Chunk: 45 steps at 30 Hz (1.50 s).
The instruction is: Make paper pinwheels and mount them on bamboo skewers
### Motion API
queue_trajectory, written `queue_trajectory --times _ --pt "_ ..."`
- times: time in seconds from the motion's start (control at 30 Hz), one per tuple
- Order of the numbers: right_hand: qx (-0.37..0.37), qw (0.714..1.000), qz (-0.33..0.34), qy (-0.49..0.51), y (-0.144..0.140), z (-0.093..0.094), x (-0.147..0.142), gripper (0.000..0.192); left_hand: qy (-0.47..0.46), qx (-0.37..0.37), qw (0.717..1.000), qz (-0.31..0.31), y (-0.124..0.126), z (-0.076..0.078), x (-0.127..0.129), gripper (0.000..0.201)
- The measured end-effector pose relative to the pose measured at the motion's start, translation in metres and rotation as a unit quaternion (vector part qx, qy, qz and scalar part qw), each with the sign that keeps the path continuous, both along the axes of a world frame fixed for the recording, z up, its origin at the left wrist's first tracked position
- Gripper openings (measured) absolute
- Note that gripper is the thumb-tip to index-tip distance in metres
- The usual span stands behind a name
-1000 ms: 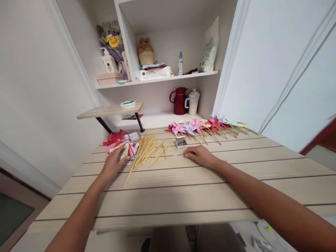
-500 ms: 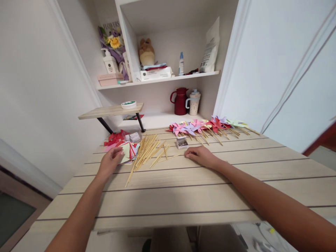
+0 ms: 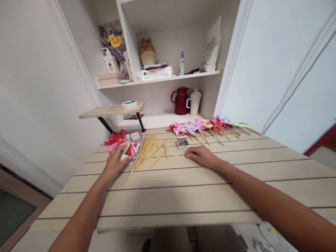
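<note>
- While the left hand (image 3: 115, 162) lies over a pile of coloured paper pieces (image 3: 132, 148), its thumb and fingers stand parted, roughly half open, with the paper showing between and beyond them.
- The right hand (image 3: 198, 154) rests on the wooden table (image 3: 183, 196) with its fingers loosely curled inward; the fingertips are tucked out of sight, so I cannot tell whether they have hold of anything.
- Just left of that hand, one thin stick lies with its end close to the curled fingers.
- The bundle of wooden sticks (image 3: 147, 149) lies between the two hands, beside the paper pile, loosely fanned with one stick reaching toward the near edge.
- A small open box (image 3: 182, 143) of tiny metallic pieces sits just beyond the right hand.
- Behind the pile are red paper (image 3: 119, 134) and a clear container (image 3: 133, 136).
- Assembled pinwheels (image 3: 193, 128) in pink, lilac, red, yellow and green lie in an overlapping row at the far right, sticks pointing nearer.
- Behind them, a dark red jug (image 3: 181, 102) stands beside a speckled cup (image 3: 194, 104).
</note>
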State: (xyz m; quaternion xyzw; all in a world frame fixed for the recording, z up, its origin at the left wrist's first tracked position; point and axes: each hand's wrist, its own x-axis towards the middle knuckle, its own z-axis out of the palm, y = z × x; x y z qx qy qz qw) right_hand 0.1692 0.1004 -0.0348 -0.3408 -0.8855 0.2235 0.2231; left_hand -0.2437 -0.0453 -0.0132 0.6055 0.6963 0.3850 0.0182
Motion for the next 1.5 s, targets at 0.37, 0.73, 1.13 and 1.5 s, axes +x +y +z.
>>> queue_trajectory --times 0.37,0.73,1.13,1.5 --pt "-0.001 1.0 0.004 0.003 0.002 -0.002 0.0 0.026 -0.152 0.001 0.988 0.017 -0.008 0.01 0.007 0.062" --pt "-0.009 1.0 0.007 0.002 0.004 -0.004 0.001 0.024 -0.173 0.052 0.982 0.05 -0.003 0.006 0.003 0.042" --pt "0.018 0.996 -0.002 0.086 -0.008 0.012 -0.002 0.027 0.103 0.31 0.934 0.147 -0.021 0.039 0.016 0.019" --pt "-0.506 0.747 0.122 0.414 -0.071 0.041 -0.047 0.054 0.45 0.372 0.784 -0.209 -0.008 0.057 0.171 0.024"
